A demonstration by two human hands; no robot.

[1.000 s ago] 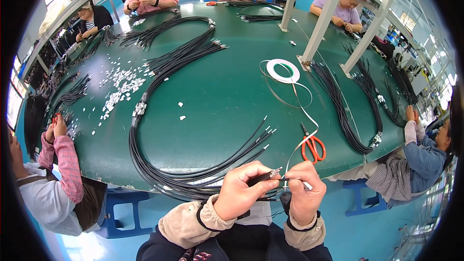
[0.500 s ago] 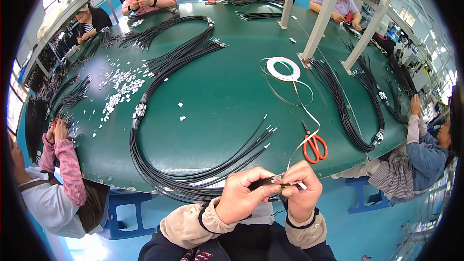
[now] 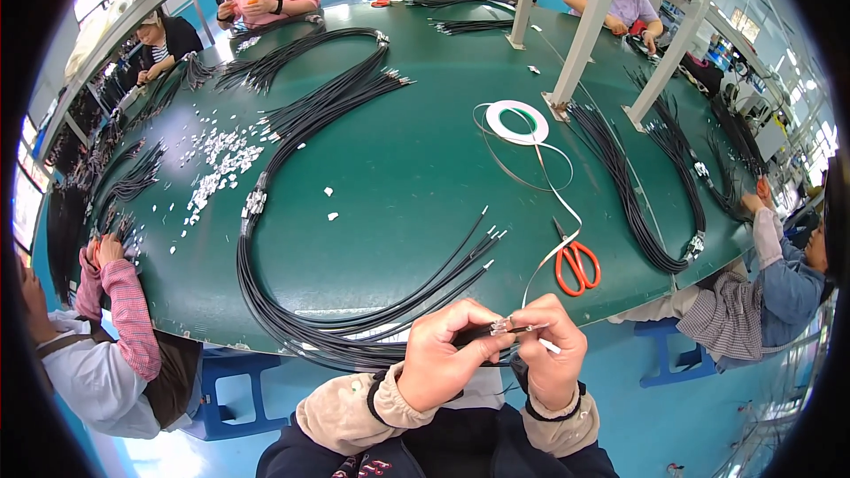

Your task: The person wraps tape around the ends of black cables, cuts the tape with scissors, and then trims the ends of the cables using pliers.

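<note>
L hand [image 3: 447,358] closed round the end of a black cable [image 3: 474,334], held just off the near edge of the worktop [image 3: 398,159]. R hand [image 3: 549,350] pinches the cable tip + a thin white tape strip [image 3: 553,239] that runs up to the tape roll [image 3: 518,121]. Risks, my guess: tape could twist or stick to itself since the strip hangs slack; a tug may drag the roll twd the orange scissors [image 3: 575,261]. Cable bundle [image 3: 354,327] looped close by could snag. Worktop is green, rounded, w/ more black bundles + small white bits [image 3: 217,164]. Other ppl seated around; blue floor, metal posts.
</note>
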